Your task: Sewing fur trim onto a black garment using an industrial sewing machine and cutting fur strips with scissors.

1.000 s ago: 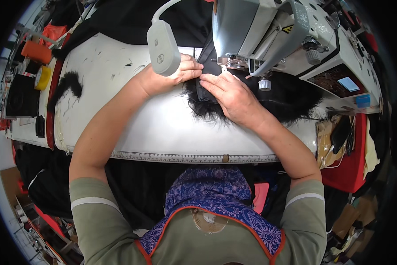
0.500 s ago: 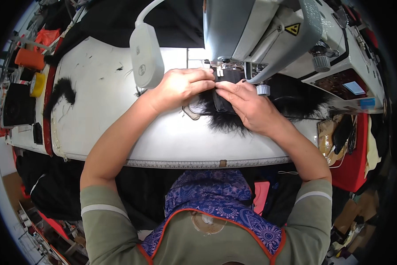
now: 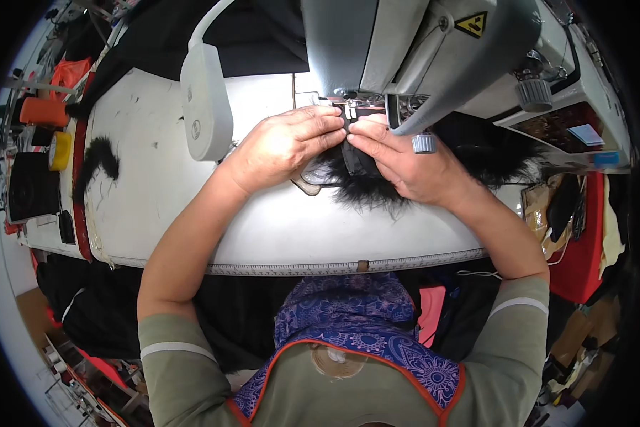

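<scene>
A black fabric piece with long black fur trim lies under the head of a grey-and-white sewing machine. Just in front of the metal presser foot, my left hand has its fingers closed on the fabric's left edge. From the other side, my right hand pinches the same fabric, its fingertips almost meeting the left ones. My fingers cover part of the fabric's edge. More of the fur spreads to the right, behind my right wrist.
A white lamp on a bent neck hangs left of the machine. On the white tabletop lies a black fur scrap. A measuring tape runs along the front edge. A red bin stands at the right.
The view has shifted slightly, so the lamp and machine head appear farther left. Both hands keep hold of the fabric by the presser foot, with their fingers slightly repositioned.
</scene>
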A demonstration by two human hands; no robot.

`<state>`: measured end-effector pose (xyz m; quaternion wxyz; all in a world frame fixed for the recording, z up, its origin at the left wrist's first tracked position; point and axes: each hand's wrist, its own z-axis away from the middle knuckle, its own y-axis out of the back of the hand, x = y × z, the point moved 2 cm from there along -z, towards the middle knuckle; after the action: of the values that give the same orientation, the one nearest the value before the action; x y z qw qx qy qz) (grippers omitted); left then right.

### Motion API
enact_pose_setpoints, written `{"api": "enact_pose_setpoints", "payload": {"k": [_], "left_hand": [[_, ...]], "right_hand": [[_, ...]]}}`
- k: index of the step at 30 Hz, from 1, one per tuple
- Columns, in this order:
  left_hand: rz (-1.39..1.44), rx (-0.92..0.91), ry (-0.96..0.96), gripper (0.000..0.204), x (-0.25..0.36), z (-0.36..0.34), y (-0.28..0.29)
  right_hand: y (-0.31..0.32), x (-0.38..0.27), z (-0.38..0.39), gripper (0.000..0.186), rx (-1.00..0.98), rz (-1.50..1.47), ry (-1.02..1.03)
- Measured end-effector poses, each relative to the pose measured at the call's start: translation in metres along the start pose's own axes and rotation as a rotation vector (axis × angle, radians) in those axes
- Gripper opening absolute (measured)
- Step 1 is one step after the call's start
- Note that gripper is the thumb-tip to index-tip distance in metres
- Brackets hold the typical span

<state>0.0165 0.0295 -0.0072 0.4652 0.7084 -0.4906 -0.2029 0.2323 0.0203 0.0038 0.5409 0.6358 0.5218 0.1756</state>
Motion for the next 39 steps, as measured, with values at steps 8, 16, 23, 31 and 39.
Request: {"api": "enact_pose_setpoints", "payload": {"k": [8,16,23,31,39], "left_hand": [[0.609,-0.039,0.481,0.029,-0.002,-0.001,-0.011],[0.101,0.014,0.095,0.031,-0.005,-0.005,-0.001],[0.085,0.013,0.069,0.037,-0.004,-0.007,-0.001],[0.102,0.046,0.075,0.039,-0.002,-0.005,-0.002],[0.039,-0.017,0.075,0.034,0.005,-0.007,0.004]], "right_hand": [[-0.003,0.006,0.005,0.044,-0.005,0.016,-0.066],[-0.005,0.009,0.001,0.043,0.061,0.032,-0.036],[-0.005,0.01,0.002,0.043,0.089,0.049,-0.041],[-0.007,0.012,0.0,0.042,0.083,0.024,-0.032],[-0.004,0.017,0.0,0.045,0.088,0.045,-0.072]]}}
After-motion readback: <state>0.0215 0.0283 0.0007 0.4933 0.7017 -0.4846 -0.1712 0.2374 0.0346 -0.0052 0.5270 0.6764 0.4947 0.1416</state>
